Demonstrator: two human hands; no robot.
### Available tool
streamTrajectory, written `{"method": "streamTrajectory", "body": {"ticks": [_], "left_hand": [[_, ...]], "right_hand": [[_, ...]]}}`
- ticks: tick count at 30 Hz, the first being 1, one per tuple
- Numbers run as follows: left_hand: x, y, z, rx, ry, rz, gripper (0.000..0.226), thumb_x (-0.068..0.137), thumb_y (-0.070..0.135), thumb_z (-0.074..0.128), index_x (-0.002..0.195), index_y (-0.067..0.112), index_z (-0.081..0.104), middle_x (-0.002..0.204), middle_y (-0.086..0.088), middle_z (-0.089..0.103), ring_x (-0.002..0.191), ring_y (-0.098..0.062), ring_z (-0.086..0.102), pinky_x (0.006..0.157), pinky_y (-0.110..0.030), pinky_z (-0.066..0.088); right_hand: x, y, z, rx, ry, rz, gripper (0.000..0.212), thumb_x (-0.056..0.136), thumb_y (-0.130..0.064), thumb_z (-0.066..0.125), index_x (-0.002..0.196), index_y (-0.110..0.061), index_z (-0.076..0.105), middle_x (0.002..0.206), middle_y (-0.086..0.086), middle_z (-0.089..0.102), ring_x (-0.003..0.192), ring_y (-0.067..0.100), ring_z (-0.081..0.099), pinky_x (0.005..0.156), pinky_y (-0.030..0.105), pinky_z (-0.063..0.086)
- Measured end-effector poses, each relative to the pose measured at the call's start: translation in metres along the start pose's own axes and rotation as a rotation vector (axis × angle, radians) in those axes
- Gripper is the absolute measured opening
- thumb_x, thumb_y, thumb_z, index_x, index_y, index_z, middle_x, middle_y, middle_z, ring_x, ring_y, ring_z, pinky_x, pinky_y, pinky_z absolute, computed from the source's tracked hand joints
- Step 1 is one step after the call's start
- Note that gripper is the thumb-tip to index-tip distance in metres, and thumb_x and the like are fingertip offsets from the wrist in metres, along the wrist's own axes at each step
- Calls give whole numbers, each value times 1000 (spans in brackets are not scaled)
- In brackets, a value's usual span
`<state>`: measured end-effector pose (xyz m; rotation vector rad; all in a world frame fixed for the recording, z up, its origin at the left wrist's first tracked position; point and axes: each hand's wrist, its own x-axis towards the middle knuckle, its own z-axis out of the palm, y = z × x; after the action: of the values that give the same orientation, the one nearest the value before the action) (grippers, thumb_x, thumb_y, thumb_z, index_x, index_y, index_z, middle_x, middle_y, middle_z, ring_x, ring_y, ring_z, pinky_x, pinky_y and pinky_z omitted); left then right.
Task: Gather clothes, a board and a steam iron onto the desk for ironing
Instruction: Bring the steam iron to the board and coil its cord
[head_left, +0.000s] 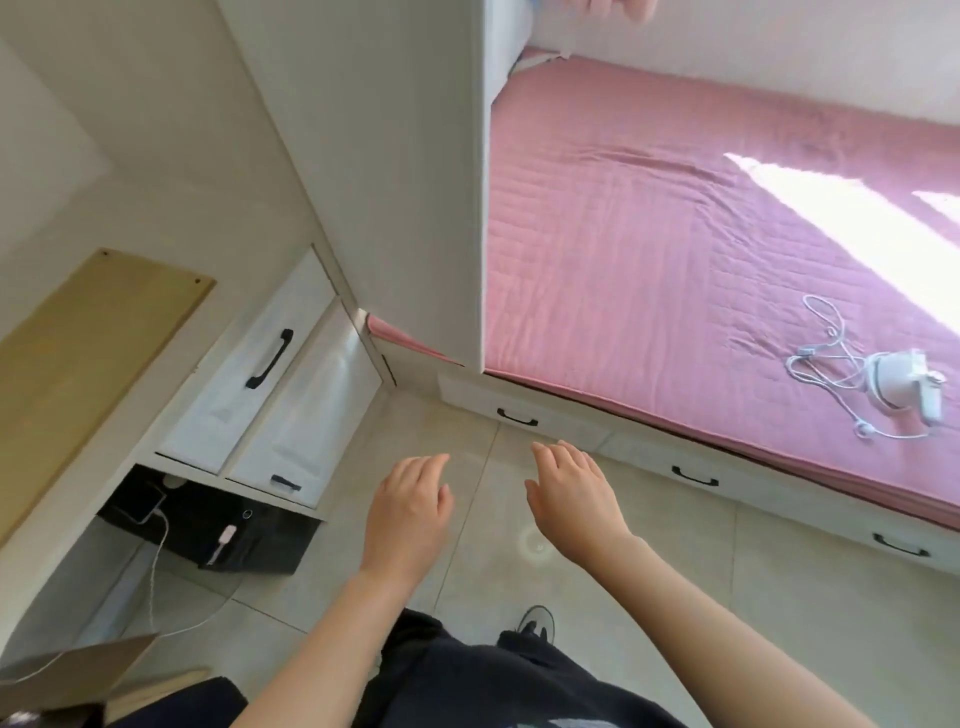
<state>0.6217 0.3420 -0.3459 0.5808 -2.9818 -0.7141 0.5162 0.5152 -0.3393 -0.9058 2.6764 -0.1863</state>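
A white steam iron (904, 387) lies on the pink bed cover (649, 249) at the right, its white cord (826, 358) coiled loosely beside it. A light wooden board (78, 364) lies flat on the white desk (156, 218) at the left. My left hand (410, 506) and my right hand (571, 493) hover side by side over the tiled floor, fingers relaxed and holding nothing. Both are well short of the iron and the board. No clothes can be made out.
White drawers with black handles (270, 358) sit under the desk, above a black box (218, 530) with plugged-in cables. A tall white partition (415, 182) stands between desk and bed. Bed-base drawers (696, 475) line the floor. A cardboard piece (78, 670) lies at lower left.
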Motion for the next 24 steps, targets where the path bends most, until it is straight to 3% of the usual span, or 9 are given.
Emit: {"method": "streamTrajectory", "body": {"ticks": [6,12,24], "left_hand": [[7,85,46,-22,-62,119,37,95,18,50,131,12,55,126,1,60,122,-15,50,98,-30,45],[37,160,80,-7,-148,274,37,94,17,51,131,11,55,126,-1,61,122,-17,50,102,-31,39],[158,294,135,-6,-247,511,38,93,16,54,130,8,55,125,-4,62,120,-19,51,105,-30,37]], "right_hand": [[-43,84,-7,54,26,150,45,97,-30,40,137,-8,39,135,8,50,136,26,33,113,37,27],[-70,160,-18,108,78,327,50,97,-28,40,142,-7,35,138,9,49,137,25,32,113,35,27],[-52,308,-56,144,158,586,49,97,-27,43,140,-5,39,136,11,51,135,27,36,113,36,28]]}}
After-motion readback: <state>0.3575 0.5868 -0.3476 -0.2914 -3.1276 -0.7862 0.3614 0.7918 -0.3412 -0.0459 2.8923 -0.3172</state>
